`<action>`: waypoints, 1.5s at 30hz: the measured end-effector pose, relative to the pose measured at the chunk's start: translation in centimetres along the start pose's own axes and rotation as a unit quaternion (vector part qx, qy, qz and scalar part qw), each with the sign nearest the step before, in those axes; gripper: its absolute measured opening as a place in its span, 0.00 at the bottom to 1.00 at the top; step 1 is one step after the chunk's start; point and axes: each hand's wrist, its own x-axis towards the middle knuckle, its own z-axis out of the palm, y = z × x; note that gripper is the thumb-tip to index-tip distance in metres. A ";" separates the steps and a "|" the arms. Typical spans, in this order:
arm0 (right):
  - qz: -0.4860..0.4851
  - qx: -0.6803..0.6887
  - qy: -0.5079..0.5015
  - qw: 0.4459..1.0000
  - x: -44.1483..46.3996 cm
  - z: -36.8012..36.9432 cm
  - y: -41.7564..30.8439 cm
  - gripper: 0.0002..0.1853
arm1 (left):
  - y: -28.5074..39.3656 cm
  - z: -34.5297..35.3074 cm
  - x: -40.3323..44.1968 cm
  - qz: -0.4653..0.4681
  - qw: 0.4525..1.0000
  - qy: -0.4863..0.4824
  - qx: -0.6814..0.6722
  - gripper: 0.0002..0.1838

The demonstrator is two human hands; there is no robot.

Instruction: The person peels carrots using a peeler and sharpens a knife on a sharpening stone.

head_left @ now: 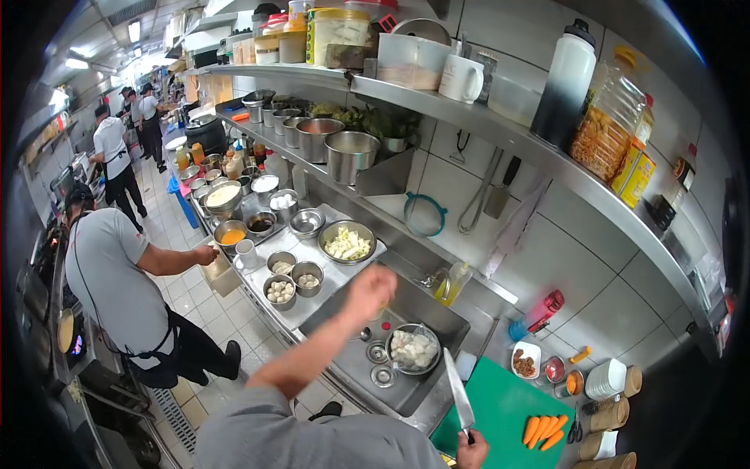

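Observation:
My left hand [371,291] is raised over the sink [332,313], blurred by motion, so I cannot make out its fingers or anything in them. Beneath it, a metal bowl [418,369] with pale pieces in a clear plastic bag [414,346] stands in the sink. At the bottom of the view, my right hand [472,449] grips the handle of a large kitchen knife [457,391]. The blade points up and away, between the sink and the green cutting board [496,391]. Several peeled carrots [544,430] lie on that board, right of the knife.
Left of the sink, a counter holds a bowl of chopped pale vegetables [348,241] and several small metal bowls [280,291]. A co-worker [125,273] stands at the left, one arm reaching toward this counter. A loaded shelf [469,109] overhangs the sink. Scissors [576,426] lie beside the board.

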 end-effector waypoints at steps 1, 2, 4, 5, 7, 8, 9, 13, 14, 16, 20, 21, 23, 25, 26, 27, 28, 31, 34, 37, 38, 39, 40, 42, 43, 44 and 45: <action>-0.026 0.018 0.027 0.999 0.4 0.0 1.7 0.23 | 5.0 -1.2 3.9 0.044 0.995 -0.002 0.091 0.06; -0.029 0.020 0.028 0.999 0.7 -0.3 2.7 0.23 | 8.8 -2.3 8.1 0.141 0.986 0.036 0.081 0.08; -0.021 0.008 0.072 0.997 0.5 -1.4 3.8 0.24 | 19.1 -3.0 13.3 0.239 0.963 0.092 0.089 0.12; -0.008 -0.013 0.096 0.995 0.9 -1.2 5.1 0.24 | 23.4 -3.7 15.6 0.329 0.923 0.115 0.162 0.12; 0.016 -0.024 0.126 0.992 2.0 -0.4 9.1 0.24 | 29.6 -4.8 20.2 0.386 0.856 0.209 0.274 0.17; 0.019 -0.023 0.128 0.991 1.9 0.2 10.6 0.24 | 31.7 -5.3 22.3 0.405 0.820 0.245 0.321 0.20; 0.041 -0.010 0.151 0.988 1.7 0.6 11.7 0.24 | 32.9 -5.4 24.2 0.405 0.822 0.242 0.320 0.20; 0.117 -0.007 0.162 0.980 0.6 1.1 11.0 0.23 | 34.7 -3.9 29.0 0.338 0.802 0.220 0.440 0.30; 0.139 -0.011 0.152 0.979 0.3 1.2 11.0 0.22 | 34.4 -3.1 29.5 0.308 0.781 0.213 0.500 0.33; 0.132 -0.013 0.150 0.980 0.2 1.9 11.7 0.22 | 34.1 -2.1 30.1 0.290 0.758 0.201 0.549 0.38; 0.126 -0.038 0.153 0.979 0.2 2.7 10.3 0.23 | 34.0 -2.3 33.2 0.323 0.728 0.231 0.560 0.32; 0.130 -0.037 0.152 0.979 -0.1 2.5 9.4 0.23 | 34.1 -2.8 33.6 0.326 0.764 0.259 0.493 0.29; 0.152 -0.059 0.147 0.976 -0.3 2.4 7.7 0.24 | 34.1 -4.1 33.7 0.347 0.796 0.274 0.413 0.26; 0.150 -0.057 0.143 0.977 -0.4 2.8 8.5 0.25 | 33.8 -5.4 33.4 0.362 0.823 0.288 0.330 0.24; 0.146 -0.057 0.140 0.978 -0.2 2.8 9.3 0.26 | 33.5 -6.0 33.4 0.387 0.849 0.275 0.230 0.23; 0.129 -0.057 0.154 0.978 0.0 3.3 10.8 0.27 | 33.1 -6.7 33.2 0.405 0.868 0.257 0.130 0.23; 0.100 -0.076 0.220 0.967 0.3 3.4 10.8 0.22 | 32.7 -7.2 31.8 0.403 0.874 0.248 0.114 0.22; 0.097 -0.089 0.262 0.956 0.8 2.6 9.8 0.21 | 30.8 -7.5 25.0 0.373 0.899 0.226 0.049 0.17; 0.189 -0.100 0.215 0.953 2.2 1.9 9.9 0.22 | 23.1 -14.7 21.2 0.264 0.950 0.038 -0.161 0.21; 0.121 -0.092 0.289 0.945 3.1 1.8 8.7 0.17 | 9.5 -19.8 13.0 0.037 0.910 -0.050 -0.410 0.26; 0.114 -0.099 0.284 0.947 3.7 1.7 8.8 0.16 | 4.1 -21.4 9.9 -0.087 0.831 -0.043 -0.547 0.26; 0.119 -0.101 0.284 0.946 4.2 1.8 8.8 0.16 | 0.1 -19.7 5.2 -0.244 0.694 -0.109 -0.669 0.24; 0.103 -0.109 0.287 0.946 4.6 2.0 8.8 0.16 | -5.3 -20.2 1.4 -0.306 0.669 0.071 -0.674 0.26; 0.094 -0.122 0.286 0.946 4.8 2.0 8.7 0.16 | -11.1 -15.5 -5.6 -0.327 0.849 0.216 -0.354 0.21; 0.091 -0.118 0.270 0.951 4.9 1.7 8.7 0.17 | -12.4 -14.3 -8.2 -0.359 0.865 0.193 -0.292 0.19; 0.088 -0.114 0.252 0.957 4.9 1.5 8.8 0.17 | -13.4 -13.5 -10.3 -0.391 0.876 0.168 -0.228 0.17; 0.083 -0.123 0.246 0.958 4.8 1.3 9.0 0.19 | -13.0 -12.3 -11.7 -0.401 0.872 0.169 -0.225 0.17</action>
